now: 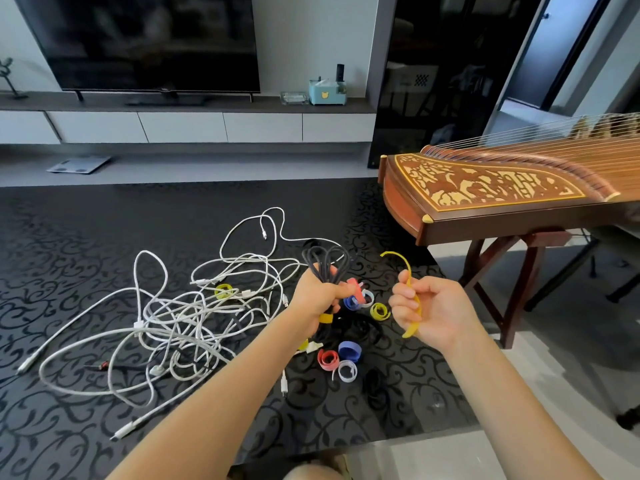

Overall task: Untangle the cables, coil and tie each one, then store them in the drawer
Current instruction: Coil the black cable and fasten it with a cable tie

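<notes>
My left hand (317, 292) grips a coiled black cable (323, 259), its loops sticking up above my fist and a yellow band showing below it. To the right, my right hand (429, 310) holds an uncurled yellow strap tie (408, 271) that arcs up and left. A tangle of white cables (180, 317) lies on the dark patterned rug (69, 237) to the left. Several rolled strap ties, red (327, 359), blue (350, 350), white (347, 370) and yellow (379, 311), lie under my hands beside more black cable (356, 329).
A wooden zither (502, 188) on a trestle stand stands close on the right. A TV unit with white drawers (180, 126) runs along the far wall under a television (149, 39). A bathroom scale (79, 164) lies on the floor ledge.
</notes>
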The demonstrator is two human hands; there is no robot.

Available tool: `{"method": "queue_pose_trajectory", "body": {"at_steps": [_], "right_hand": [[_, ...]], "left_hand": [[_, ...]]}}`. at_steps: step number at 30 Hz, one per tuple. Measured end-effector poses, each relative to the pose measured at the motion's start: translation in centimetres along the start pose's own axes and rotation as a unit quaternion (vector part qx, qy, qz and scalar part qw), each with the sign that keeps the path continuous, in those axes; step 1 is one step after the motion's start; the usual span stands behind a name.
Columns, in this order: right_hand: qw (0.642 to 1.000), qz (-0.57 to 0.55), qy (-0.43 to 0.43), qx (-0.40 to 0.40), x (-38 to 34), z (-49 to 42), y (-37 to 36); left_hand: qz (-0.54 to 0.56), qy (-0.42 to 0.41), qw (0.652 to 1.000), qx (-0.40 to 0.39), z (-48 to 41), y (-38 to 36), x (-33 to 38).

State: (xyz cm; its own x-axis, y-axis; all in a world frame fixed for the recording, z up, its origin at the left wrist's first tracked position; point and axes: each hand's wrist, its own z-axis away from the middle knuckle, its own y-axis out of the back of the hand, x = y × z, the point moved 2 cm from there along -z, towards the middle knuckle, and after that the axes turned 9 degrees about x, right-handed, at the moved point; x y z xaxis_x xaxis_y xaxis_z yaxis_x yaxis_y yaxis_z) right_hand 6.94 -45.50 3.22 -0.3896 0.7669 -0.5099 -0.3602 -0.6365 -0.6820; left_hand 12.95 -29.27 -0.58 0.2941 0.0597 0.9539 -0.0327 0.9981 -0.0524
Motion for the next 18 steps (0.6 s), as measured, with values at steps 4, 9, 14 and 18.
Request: {"method": "queue_pose_trajectory", "body": {"at_steps": [4, 9, 14, 18], "right_hand": [[0.992, 0.105, 0.058, 0.031, -0.5, 0.8, 0.3], [0.962, 0.223, 0.145, 0.061, 0.2, 1.3, 0.5], [0.931, 0.296, 0.182, 0.110, 1.0, 1.8, 0.2], [0.916, 0.308, 0.234, 0.108, 1.1, 2.8, -0.1]], "left_hand": [[-0.126, -0.061, 0.990, 0.012, 0.1, 0.1, 0.2], [-0.264, -0.142, 0.952, 0.058, 0.6, 0.5, 1.1], [-0.416, -0.183, 0.891, 0.016, 1.5, 0.6, 2.4], [-0.364, -0.170, 0.916, 0.008, 2.0, 0.3, 3.4]]}}
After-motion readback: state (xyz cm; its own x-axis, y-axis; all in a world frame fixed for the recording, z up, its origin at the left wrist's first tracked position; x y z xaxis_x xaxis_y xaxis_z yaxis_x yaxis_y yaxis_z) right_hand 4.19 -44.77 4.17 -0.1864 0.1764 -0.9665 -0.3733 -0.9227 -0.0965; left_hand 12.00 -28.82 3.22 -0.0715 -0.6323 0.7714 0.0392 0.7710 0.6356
